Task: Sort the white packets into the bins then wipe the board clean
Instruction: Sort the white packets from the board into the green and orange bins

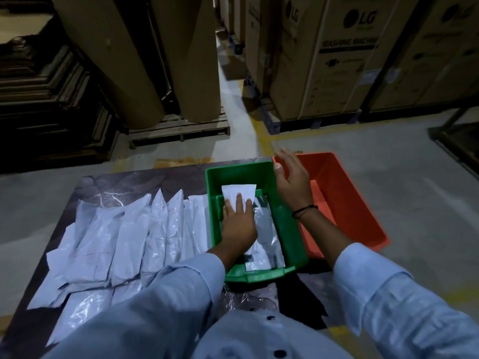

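Note:
A green bin (290,229) stands on the dark board (124,182), with an orange bin (347,203) touching its right side. My left hand (239,221) lies flat inside the green bin, pressing down on a white packet (239,191) that rests on other packets there. My right hand (291,174) hovers open above the rim between the two bins, holding nothing. Several white packets (124,237) lie side by side in rows on the board, left of the green bin. The orange bin looks empty.
Beyond the board is grey concrete floor with yellow lines. Large brown paper rolls (145,60) stand on a wooden pallet at the back left. Tall cardboard boxes (337,55) stand on pallets at the back right. Dark stacked sheets (44,99) fill the far left.

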Motion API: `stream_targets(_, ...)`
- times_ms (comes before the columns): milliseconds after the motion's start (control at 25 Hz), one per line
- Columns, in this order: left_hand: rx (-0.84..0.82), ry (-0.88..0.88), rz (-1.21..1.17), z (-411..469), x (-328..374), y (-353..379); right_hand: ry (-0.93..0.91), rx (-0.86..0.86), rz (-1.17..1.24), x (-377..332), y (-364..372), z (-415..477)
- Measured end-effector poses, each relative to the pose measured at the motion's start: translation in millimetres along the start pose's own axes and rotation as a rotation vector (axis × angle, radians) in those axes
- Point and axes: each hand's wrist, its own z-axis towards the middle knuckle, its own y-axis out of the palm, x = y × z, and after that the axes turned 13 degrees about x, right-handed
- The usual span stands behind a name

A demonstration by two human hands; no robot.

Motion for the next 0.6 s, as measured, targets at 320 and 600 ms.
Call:
stream_targets(320,-0.165,-0.047,0.102,-5,-22,52,-0.063,-0.083,-0.093,24,-22,-9)
stream_targets(600,-0.235,-0.047,0.087,0,-22,47,-0.119,-0.229,-0.184,26,-9,-18)
